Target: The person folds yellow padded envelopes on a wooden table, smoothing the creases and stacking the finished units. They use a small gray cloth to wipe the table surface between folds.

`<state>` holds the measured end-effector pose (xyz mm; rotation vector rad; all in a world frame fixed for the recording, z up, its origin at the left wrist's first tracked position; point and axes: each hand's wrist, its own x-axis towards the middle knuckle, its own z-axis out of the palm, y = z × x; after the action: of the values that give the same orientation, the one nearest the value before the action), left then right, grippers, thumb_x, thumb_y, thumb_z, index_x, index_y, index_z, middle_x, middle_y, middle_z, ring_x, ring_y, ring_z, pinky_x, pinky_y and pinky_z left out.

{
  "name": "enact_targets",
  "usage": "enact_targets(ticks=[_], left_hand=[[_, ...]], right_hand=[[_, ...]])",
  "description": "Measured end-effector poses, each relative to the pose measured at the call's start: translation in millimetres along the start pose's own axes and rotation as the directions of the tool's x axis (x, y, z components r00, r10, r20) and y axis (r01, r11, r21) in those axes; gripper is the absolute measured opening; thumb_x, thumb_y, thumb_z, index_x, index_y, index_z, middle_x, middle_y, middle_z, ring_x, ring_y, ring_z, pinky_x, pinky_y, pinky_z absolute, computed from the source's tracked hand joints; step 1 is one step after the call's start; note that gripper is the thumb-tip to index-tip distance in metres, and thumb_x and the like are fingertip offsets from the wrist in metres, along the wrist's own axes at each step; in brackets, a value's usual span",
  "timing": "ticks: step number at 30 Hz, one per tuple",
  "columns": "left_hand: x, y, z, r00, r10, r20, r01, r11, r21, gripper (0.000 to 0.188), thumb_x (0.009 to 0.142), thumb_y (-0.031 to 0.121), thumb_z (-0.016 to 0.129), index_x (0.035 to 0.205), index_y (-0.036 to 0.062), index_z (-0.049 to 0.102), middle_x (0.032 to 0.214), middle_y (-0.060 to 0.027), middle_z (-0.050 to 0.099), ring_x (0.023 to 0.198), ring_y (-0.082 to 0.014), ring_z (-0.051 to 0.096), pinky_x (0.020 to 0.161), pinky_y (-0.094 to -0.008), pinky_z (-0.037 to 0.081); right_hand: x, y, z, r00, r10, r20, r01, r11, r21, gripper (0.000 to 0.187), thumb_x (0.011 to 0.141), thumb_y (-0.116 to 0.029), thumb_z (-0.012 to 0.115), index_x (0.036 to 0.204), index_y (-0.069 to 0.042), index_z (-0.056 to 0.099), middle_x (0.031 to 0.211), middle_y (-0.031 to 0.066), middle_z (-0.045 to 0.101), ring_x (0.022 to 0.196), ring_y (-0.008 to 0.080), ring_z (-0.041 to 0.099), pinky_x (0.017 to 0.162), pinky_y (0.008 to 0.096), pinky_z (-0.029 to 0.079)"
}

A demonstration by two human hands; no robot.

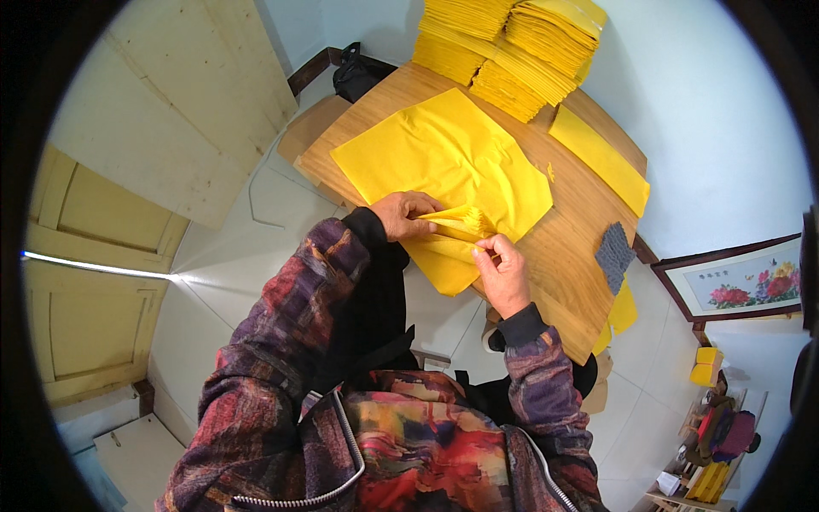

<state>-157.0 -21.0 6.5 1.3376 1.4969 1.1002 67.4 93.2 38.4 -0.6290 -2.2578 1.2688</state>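
A large sheet of yellow paper (435, 141), creased on its right side, lies across the near half of the wooden table (567, 264). At the table's near edge its front part is gathered into narrow pleats (465, 220), and a flap of it hangs over the edge. My left hand (406, 215) pinches the left end of the pleats, fingers closed. On the other side my right hand (505, 273) grips the paper's folded edge between thumb and fingers. Whether this is one sheet or a few layers I cannot tell.
Tall stacks of folded yellow paper (512, 51) stand at the table's far end against the wall. A long yellow strip (601, 158) and a grey textured cloth (614, 256) lie along the right side. A black bag (351, 77) sits behind the table; a framed flower picture (742, 282) leans at the right.
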Motion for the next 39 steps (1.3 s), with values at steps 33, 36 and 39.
enact_targets(ticks=[33,36,39], left_hand=[[-0.6,-3.5,0.8,0.999,0.05,-0.005,-0.049,0.985,0.165,0.031,0.093,0.016,0.057,0.118,-0.0022,0.06,0.119,-0.0153,0.061,0.108,-0.0271,0.057,0.094,-0.0339,0.045],[0.2,-1.2,-2.4,0.994,-0.105,-0.005,0.105,0.99,0.098,0.034,0.095,0.022,0.056,0.119,-0.0021,0.058,0.114,-0.0142,0.063,0.103,-0.0244,0.059,0.092,-0.0327,0.046],[0.6,-0.9,-4.8,0.995,-0.098,-0.008,0.098,0.984,0.147,0.037,0.096,0.026,0.055,0.12,-0.0028,0.057,0.109,-0.0138,0.064,0.099,-0.0233,0.06,0.09,-0.0319,0.046]], right_hand=[[-34.9,6.0,-18.6,0.992,-0.116,-0.046,0.1,0.959,-0.266,0.013,0.083,-0.004,0.063,0.096,-0.003,0.061,0.091,0.0115,0.059,0.082,0.0278,0.059,0.07,0.0351,0.048],[-47.5,9.9,-8.5,0.941,-0.276,0.194,0.336,0.824,-0.457,0.021,0.077,-0.005,0.066,0.098,-0.005,0.062,0.107,0.0096,0.057,0.101,0.0306,0.054,0.082,0.0409,0.047],[-47.1,13.9,3.0,0.898,-0.355,0.262,0.44,0.693,-0.571,0.021,0.078,-0.005,0.065,0.099,-0.005,0.063,0.111,0.0092,0.057,0.102,0.0311,0.054,0.083,0.0405,0.047]])
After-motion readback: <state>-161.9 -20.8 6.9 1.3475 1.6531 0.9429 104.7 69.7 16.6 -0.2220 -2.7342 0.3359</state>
